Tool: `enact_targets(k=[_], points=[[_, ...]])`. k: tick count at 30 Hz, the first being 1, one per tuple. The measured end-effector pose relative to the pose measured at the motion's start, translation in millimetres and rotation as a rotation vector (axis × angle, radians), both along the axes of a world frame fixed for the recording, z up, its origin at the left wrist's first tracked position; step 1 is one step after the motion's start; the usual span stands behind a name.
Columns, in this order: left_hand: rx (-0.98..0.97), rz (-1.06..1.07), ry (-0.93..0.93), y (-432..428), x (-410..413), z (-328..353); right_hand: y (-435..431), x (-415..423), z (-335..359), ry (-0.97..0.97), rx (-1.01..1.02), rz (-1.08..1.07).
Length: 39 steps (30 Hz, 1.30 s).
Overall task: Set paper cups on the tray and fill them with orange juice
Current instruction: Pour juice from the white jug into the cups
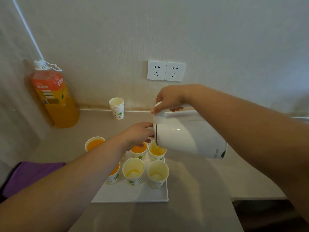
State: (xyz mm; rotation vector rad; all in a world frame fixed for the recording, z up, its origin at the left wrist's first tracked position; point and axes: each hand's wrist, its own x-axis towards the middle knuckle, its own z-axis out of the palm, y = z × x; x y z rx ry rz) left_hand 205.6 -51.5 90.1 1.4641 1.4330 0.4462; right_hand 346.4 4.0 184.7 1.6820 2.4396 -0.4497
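Note:
A white tray (130,193) on the counter holds several paper cups. My right hand (168,99) grips the handle of a white kettle (189,136), which is tilted with its mouth over the back right cup (156,150); that cup has some orange juice in it. My left hand (140,133) touches the kettle's lid end with its fingertips. The back left cup (94,143) and back middle cup (138,149) hold juice. My left forearm partly hides the front left cup (115,173). The front middle cup (133,169) and front right cup (158,171) look almost empty.
A large orange juice bottle (53,96) stands at the back left by the wall. A stack of spare paper cups (116,106) sits against the wall below two sockets (166,71). A purple cloth (30,174) lies at the left, and a dark surface (267,213) shows at the lower right.

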Motion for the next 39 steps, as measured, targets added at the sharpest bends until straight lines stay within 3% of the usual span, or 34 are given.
enact_targets(k=[39], points=[[-0.005,0.037,-0.026,-2,-17,-5,4,-37,4,-0.186,0.016,0.078]])
